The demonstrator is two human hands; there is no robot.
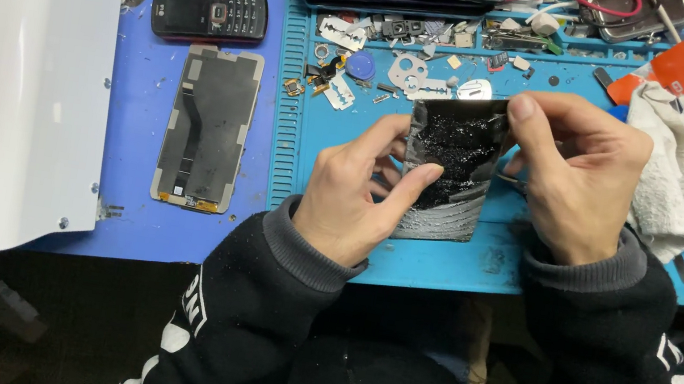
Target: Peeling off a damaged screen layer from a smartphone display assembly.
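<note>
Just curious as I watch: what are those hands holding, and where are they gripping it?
Both hands hold a dark, shattered phone panel. The left hand pinches its lower left edge; the right hand grips its upper right corner.

Phone panel: black face rough, crumbly, glittering; lower edge grey, scraped, matt. Mat: blue rubbery, matt, ridged along left edge. Cloth: off-white towelling, coarse, stained. Keypad phone: black plastic, glossy. Screen back: grey-brown, matt, dark ribbon strip. Machine cover: white painted metal, smooth, with screws. Sleeves: black knit, grey ribbed cuffs.
</note>
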